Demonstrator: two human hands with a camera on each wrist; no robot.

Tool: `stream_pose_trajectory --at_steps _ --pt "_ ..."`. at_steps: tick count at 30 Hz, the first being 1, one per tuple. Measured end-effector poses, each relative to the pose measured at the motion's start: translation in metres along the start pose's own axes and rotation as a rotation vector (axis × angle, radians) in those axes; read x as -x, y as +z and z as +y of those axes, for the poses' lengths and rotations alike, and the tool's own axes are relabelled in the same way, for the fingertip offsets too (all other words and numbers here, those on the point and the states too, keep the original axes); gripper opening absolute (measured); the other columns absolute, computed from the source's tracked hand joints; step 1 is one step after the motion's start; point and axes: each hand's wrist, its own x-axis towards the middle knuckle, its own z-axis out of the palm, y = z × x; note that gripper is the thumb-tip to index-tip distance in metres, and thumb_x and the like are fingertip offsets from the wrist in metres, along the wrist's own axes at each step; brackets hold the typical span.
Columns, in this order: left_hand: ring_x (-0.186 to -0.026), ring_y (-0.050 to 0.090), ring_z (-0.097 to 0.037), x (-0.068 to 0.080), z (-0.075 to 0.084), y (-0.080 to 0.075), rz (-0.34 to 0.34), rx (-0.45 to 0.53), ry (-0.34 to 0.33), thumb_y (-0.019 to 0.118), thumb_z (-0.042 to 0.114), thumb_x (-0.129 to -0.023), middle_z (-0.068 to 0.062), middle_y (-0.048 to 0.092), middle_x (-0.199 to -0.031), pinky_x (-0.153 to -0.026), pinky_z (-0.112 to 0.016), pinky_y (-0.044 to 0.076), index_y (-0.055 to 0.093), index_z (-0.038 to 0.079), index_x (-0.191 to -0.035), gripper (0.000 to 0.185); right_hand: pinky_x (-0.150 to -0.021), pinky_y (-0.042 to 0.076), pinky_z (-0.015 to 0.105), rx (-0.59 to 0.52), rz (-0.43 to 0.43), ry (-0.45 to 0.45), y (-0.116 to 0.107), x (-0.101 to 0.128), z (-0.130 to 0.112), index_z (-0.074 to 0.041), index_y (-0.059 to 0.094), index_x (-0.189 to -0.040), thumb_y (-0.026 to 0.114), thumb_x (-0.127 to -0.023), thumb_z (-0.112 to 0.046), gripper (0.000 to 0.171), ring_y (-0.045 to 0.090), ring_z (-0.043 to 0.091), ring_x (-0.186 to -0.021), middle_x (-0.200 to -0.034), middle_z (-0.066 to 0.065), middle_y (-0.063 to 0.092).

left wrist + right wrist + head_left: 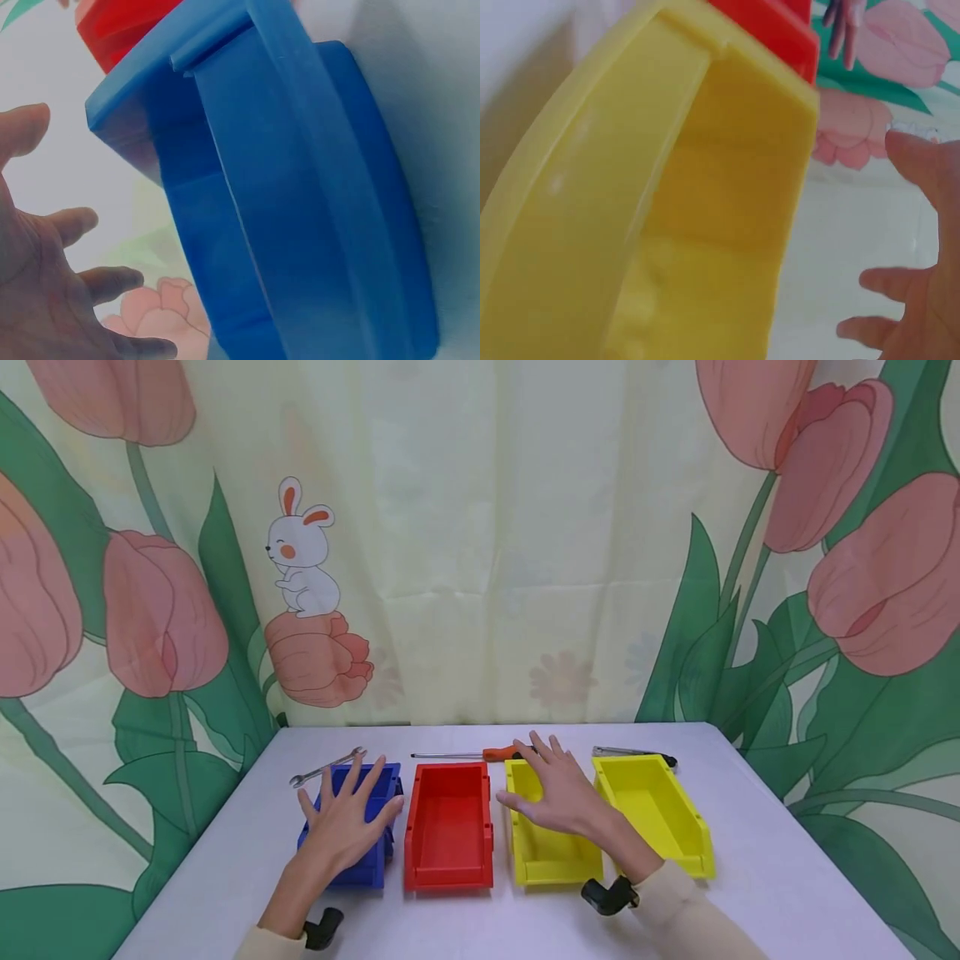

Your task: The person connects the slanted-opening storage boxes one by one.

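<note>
My left hand (341, 827) hovers over the blue bin (367, 868), its fingers spread and holding nothing. In the left wrist view that blue bin (300, 225) stands beside the spread fingers. My right hand (558, 793) is spread above the left one of two yellow bins (558, 870), also holding nothing. Its palm hides part of that bin. The right wrist view has the yellow bin (705, 187) to the left of the hand, apart from it. Between both hands sits a red bin (450, 827), whose inside looks bare.
Behind the blue bin lies a wrench (327, 768). A screwdriver with an orange handle (498, 754) lies behind the red bin. A metal tool with a dark end (633, 752) is partly hidden behind the right yellow bin (660, 818). A tulip-print curtain (465, 543) hangs behind the white table (442, 927).
</note>
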Motion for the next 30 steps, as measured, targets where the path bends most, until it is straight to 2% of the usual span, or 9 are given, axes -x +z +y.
stream_pose_trajectory --at_steps 4,12,16,19,21,25,30 --pt "-0.156 -0.001 -0.069 0.006 -0.006 -0.001 0.010 0.022 -0.022 0.048 0.070 -0.099 -0.024 0.010 -0.178 -0.112 -0.091 -0.013 0.021 0.024 -0.171 0.090 -0.123 0.030 0.077 -0.107 -0.031 0.011 0.001 -0.004 -0.011 -0.022 0.034 -0.167 0.073 -0.092 -0.058 0.092 0.018 0.048 -0.165 -0.177 0.013 0.027" --pt "-0.154 0.004 -0.072 0.019 -0.023 -0.004 -0.006 0.036 -0.087 0.050 0.069 -0.099 -0.028 0.009 -0.177 -0.114 -0.093 -0.004 0.020 0.019 -0.171 0.093 -0.111 0.054 0.063 -0.234 -0.059 0.000 0.005 -0.007 -0.031 -0.020 0.038 -0.165 0.078 -0.092 -0.045 0.087 0.048 0.038 -0.151 -0.167 0.010 0.047" --pt "-0.154 0.008 -0.072 0.022 -0.031 -0.005 -0.030 0.058 -0.124 0.047 0.071 -0.101 -0.029 0.008 -0.176 -0.116 -0.092 0.008 0.016 0.018 -0.171 0.094 -0.101 0.062 0.054 -0.289 -0.073 0.015 0.008 -0.010 -0.039 -0.021 0.039 -0.165 0.079 -0.092 -0.042 0.086 0.057 0.038 -0.140 -0.160 0.009 0.055" --pt "-0.154 0.013 -0.070 0.023 -0.037 -0.004 -0.036 0.097 -0.142 0.046 0.071 -0.102 -0.032 0.007 -0.175 -0.117 -0.089 0.018 0.013 0.017 -0.172 0.094 -0.094 0.066 0.048 -0.323 -0.086 0.028 0.011 -0.012 -0.044 -0.021 0.039 -0.165 0.080 -0.091 -0.042 0.087 0.062 0.038 -0.133 -0.158 0.011 0.056" --pt "-0.154 0.015 -0.069 0.024 -0.041 -0.004 -0.035 0.141 -0.150 0.047 0.069 -0.104 -0.034 0.008 -0.174 -0.117 -0.088 0.020 0.012 0.016 -0.172 0.093 -0.091 0.067 0.046 -0.337 -0.093 0.036 0.013 -0.013 -0.047 -0.021 0.040 -0.164 0.081 -0.090 -0.042 0.088 0.063 0.038 -0.131 -0.158 0.012 0.056" --pt "-0.156 0.014 -0.066 0.026 -0.049 -0.003 -0.052 0.233 -0.158 0.049 0.065 -0.105 -0.036 0.008 -0.173 -0.120 -0.083 0.019 0.010 0.012 -0.172 0.094 -0.090 0.067 0.048 -0.337 -0.098 0.058 0.018 -0.012 -0.055 -0.019 0.041 -0.163 0.082 -0.089 -0.041 0.087 0.064 0.040 -0.131 -0.157 0.015 0.056" --pt "-0.159 0.013 -0.059 0.029 -0.056 -0.003 -0.075 0.337 -0.159 0.051 0.060 -0.106 -0.033 0.011 -0.174 -0.126 -0.077 0.017 0.005 0.009 -0.171 0.095 -0.094 0.065 0.053 -0.335 -0.097 0.095 0.025 -0.015 -0.064 -0.012 0.042 -0.162 0.082 -0.091 -0.036 0.085 0.062 0.038 -0.132 -0.153 0.018 0.059"
